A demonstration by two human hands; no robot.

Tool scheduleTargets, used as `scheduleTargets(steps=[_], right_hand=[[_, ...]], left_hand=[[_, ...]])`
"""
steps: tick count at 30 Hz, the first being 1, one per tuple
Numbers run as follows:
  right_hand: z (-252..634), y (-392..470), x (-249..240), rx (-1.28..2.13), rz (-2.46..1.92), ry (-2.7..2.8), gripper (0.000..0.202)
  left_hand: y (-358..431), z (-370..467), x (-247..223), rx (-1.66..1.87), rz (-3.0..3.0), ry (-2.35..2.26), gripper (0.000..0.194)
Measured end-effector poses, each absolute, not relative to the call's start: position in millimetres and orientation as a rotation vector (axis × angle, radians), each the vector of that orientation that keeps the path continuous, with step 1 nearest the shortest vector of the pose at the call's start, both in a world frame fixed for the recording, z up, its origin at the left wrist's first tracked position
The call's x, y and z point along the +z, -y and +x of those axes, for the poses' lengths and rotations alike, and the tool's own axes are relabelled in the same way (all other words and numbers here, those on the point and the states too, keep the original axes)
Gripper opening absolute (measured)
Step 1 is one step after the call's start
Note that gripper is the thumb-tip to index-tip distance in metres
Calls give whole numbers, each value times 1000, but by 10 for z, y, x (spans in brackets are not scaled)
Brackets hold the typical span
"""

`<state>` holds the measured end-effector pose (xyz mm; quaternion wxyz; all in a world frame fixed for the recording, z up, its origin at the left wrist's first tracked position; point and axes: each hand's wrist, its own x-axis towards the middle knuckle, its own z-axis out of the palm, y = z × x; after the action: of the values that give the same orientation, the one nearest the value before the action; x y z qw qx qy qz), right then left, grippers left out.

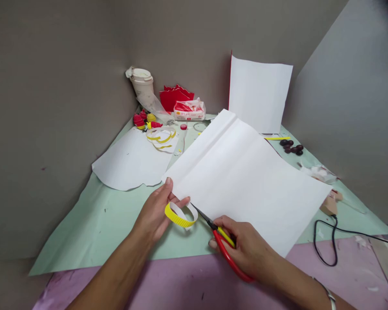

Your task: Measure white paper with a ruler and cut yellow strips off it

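My left hand (158,206) pinches the lower left corner of a large white paper sheet (242,176), thumb on top. A curled yellow corrugated paper strip (181,220) hangs in a loop at the sheet's edge, just by my left fingers. In my right hand (245,245) is a pair of scissors (228,252) with red and yellow handles. Their dark blades point up and left, the tip at the sheet's lower edge close to the strip. Whether the blades are parted I cannot tell.
A cut white paper piece (132,159) lies at left, beside yellow strip rings (161,135). Behind stand a white bucket (142,84), a tissue pack (189,111) and red paper (174,97). At right are dark oval pieces (291,147), an upright sheet (260,97) and a black cord (334,243).
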<state>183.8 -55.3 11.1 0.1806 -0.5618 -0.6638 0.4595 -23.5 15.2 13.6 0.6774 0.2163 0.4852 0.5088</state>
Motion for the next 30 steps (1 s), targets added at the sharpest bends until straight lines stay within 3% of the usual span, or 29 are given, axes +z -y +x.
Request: scheduleTargets(steps=[12,30], right_hand=[[1840,549,130,1335,-1516,1884,16],[1860,523,164,1339,-1569,1893,18]], left_hand=[[-162,-232,162,1201,428,-1084,19],[-192,-249,77,1229,446,-1030,22]])
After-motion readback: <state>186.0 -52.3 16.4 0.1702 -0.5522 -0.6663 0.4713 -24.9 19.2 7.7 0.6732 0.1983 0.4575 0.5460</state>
